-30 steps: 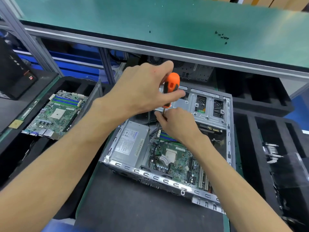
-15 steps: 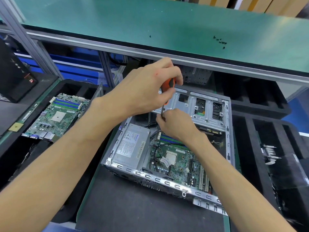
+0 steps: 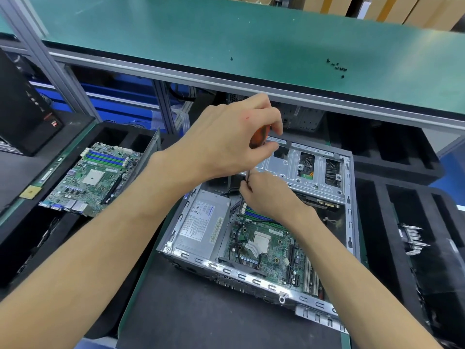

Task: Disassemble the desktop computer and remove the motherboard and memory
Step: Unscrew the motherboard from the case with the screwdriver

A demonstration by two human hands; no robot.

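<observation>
Turning the screwdriver (image 3: 259, 137), the left hand (image 3: 226, 142) has rolled over its orange handle, fingers curled tight. The right hand (image 3: 266, 195) pinches the shaft. The motherboard (image 3: 264, 245) sits inside the case (image 3: 348, 197), so a screw is probably loosening.

Head-worn wide-angle view, looking forward and steeply down.

It sits close above the open computer case (image 3: 264, 222) at frame centre, with both forearms reaching in from the bottom edge; the green shelf (image 3: 251, 41) fills the top, its lines seemingly bowed by the lens.
</observation>
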